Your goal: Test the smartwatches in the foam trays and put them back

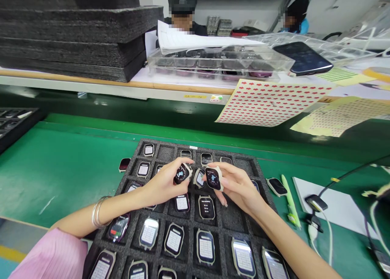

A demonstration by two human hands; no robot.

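Note:
My left hand (170,179) is closed around a smartwatch without straps (182,173), its lit dial tilted up. In my right hand (239,185) is a second smartwatch (213,178), gripped at its side, with a similar blue figure on its dark screen. Both watches are above a black foam tray (224,250) divided into square pockets. Many pockets hold strapless watches, such as one with a white list on screen (205,246) and one with a dark menu (206,208). Another watch (199,177) shows between my hands, partly covered by my right fingers.
Right of the tray lie a loose watch (277,186), a green pen (291,201), a white pad (329,201) and cables (330,234). Another watch (124,164) lies left. Foam blocks (76,39), a clear plastic tray (219,63) and a phone (303,57) occupy the shelf. Two people are beyond.

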